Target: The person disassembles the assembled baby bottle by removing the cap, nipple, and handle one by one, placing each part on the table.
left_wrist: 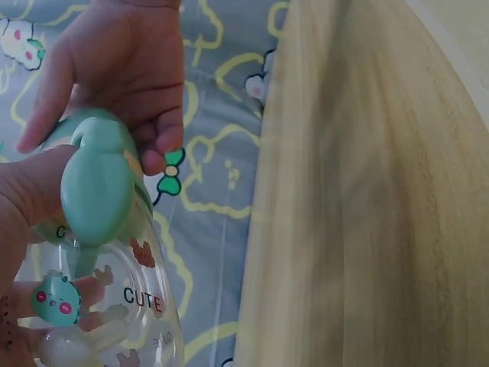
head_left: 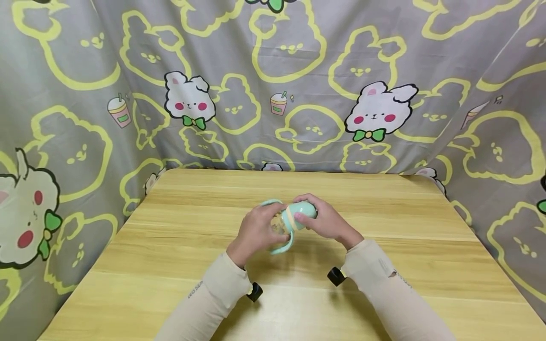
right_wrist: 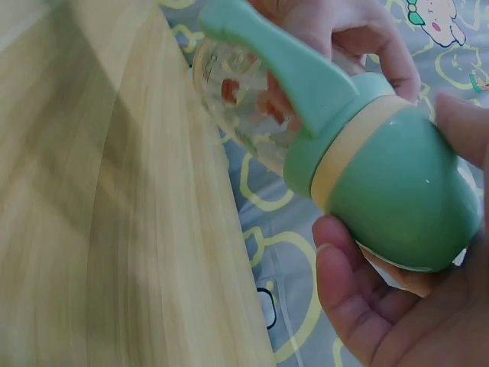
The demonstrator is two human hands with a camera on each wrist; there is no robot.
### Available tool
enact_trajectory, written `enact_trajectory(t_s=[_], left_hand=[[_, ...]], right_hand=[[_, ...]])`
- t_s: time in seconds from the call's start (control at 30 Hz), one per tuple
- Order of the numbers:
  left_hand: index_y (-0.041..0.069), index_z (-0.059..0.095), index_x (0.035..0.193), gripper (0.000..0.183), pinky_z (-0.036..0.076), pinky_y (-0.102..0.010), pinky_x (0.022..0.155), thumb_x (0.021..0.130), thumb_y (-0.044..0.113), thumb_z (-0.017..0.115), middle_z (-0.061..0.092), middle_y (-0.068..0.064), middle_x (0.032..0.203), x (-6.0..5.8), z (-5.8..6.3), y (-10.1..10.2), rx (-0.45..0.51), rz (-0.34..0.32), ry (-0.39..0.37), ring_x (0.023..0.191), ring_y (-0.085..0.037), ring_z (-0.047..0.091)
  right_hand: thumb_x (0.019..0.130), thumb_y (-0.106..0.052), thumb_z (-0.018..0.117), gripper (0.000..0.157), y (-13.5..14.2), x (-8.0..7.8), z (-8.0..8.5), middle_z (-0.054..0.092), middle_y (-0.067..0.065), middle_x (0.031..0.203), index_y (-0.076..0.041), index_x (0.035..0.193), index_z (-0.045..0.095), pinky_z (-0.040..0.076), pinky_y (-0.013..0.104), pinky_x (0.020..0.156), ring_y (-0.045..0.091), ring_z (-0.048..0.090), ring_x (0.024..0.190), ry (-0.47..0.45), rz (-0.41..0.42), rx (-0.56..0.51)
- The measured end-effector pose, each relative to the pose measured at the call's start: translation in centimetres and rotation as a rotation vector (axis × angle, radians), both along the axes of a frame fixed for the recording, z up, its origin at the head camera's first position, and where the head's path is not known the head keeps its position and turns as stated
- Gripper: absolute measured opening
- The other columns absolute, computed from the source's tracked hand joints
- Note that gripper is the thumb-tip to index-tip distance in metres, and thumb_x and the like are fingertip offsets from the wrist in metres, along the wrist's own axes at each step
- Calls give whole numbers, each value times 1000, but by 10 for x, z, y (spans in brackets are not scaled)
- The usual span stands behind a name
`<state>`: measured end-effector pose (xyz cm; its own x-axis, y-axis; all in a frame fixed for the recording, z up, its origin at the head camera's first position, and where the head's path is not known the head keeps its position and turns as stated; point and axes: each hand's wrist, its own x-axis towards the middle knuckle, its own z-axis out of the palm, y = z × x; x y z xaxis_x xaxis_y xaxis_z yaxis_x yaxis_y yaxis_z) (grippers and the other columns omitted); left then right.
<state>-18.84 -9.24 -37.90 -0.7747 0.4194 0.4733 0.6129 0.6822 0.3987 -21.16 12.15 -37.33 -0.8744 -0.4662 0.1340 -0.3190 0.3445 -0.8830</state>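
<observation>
Held sideways above the table is a baby bottle (head_left: 288,220) with a clear printed body, two mint-green handles and a mint dome cap (right_wrist: 405,187) above a cream ring. My left hand (head_left: 256,229) grips the clear body between the handles, its fingers showing through the plastic in the left wrist view. The right hand (head_left: 325,219) has its fingers and thumb around the cap end, the thumb on the near side. In the left wrist view a handle (left_wrist: 98,183) stands close to the camera, with the word CUTE and a small green character printed on the body below.
A light wooden table (head_left: 192,274) spreads under both hands. Behind it and at both sides hangs a grey curtain (head_left: 315,52) with yellow outlines and white rabbit faces. Small black devices (head_left: 336,276) sit at both wrists, near the beige sleeves (head_left: 384,279).
</observation>
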Motion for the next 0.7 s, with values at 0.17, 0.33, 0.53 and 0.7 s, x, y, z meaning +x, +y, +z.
enact_trajectory(t_s=[0.17,0.33,0.53,0.7], left_hand=[[14,65,120,63,50,-32,68,63,27,90,68,3,106,1,1,3,-18,-8,25,83,-18,62],[13,64,122,63,49,-31,69,65,26,89,67,2,104,1,0,3,15,-15,-34,83,-19,62],[14,64,120,63,49,-31,70,64,26,89,67,2,102,0,1,1,24,-21,-42,84,-20,63],[15,65,119,61,50,-29,71,64,25,89,68,3,100,-1,0,0,47,-23,-74,83,-14,63]], right_hand=[[100,-37,53,43,0,0,1,59,17,93,-3,125,54,55,45,60,24,63,66,-64,-61,7],[94,-36,63,40,-1,-1,0,60,16,89,-6,120,59,54,41,58,26,62,62,-101,-100,-35],[92,-31,67,41,0,-1,-1,59,15,100,-6,123,57,54,43,66,25,59,76,-89,-53,-58],[91,-25,69,42,3,-1,1,57,14,104,-7,127,56,50,39,69,25,57,82,-26,9,-42]])
